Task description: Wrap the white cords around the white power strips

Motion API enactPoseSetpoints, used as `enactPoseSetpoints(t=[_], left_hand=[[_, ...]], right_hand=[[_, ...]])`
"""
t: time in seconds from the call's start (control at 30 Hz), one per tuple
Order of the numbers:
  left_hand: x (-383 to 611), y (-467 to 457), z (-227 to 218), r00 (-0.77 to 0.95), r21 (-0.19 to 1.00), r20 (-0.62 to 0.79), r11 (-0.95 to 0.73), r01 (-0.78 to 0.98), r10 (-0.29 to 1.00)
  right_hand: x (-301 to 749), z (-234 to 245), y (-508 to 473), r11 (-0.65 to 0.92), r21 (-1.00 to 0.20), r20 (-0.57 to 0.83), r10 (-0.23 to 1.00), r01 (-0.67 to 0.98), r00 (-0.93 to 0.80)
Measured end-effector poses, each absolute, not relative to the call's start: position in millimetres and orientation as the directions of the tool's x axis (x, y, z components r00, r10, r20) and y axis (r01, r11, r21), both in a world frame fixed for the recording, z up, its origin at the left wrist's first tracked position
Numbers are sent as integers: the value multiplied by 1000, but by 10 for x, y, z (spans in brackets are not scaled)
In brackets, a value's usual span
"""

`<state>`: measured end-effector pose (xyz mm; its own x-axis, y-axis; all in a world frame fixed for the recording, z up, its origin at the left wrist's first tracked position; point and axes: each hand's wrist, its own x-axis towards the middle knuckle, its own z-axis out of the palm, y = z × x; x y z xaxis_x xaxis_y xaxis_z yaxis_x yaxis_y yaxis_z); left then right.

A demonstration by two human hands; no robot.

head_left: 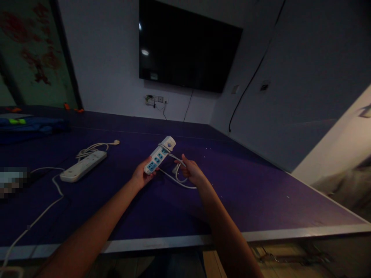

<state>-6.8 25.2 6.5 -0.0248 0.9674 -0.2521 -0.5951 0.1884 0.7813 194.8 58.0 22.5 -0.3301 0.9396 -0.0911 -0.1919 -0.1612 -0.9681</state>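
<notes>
Fingers: left hand (142,175) clasping the power strip (158,158), right hand (191,172) pinching its cord (176,158). Cord encircles the one-o'clock end; slack toward four o'clock is not wound.

A dark purple table (261,200) with a pale front edge (278,234) spreads across the view. Taking its middle as the clock's centre, a white power strip (87,165) lies at nine o'clock, its looped cable (87,150) and plug (116,142) just beyond. A white cord (43,211) runs toward eight o'clock. Blue cloth (37,125) lies at ten, small orange objects (79,111) near eleven, white specks (288,197) around three.
</notes>
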Motion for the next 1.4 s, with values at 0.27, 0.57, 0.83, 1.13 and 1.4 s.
enactPoseSetpoints(t=[0.27,0.57,0.83,1.13,1.4], left_hand=[[-1,243,-11,-98,871,-108,47,-489,989],[95,167,-23,-247,954,156,-211,-212,956],[121,150,-75,-274,923,384,-370,102,882],[92,113,-141,-221,713,587,-368,597,779],[86,113,-191,-67,398,718,-330,856,693]], right_hand=[[1814,150,532,410,-858,408,910,310,-76],[1824,186,438,509,-457,589,788,729,-181],[1828,174,453,492,-463,597,788,738,-151],[1756,127,438,493,-602,536,832,628,-140],[1741,124,429,407,-776,425,902,482,-77]])
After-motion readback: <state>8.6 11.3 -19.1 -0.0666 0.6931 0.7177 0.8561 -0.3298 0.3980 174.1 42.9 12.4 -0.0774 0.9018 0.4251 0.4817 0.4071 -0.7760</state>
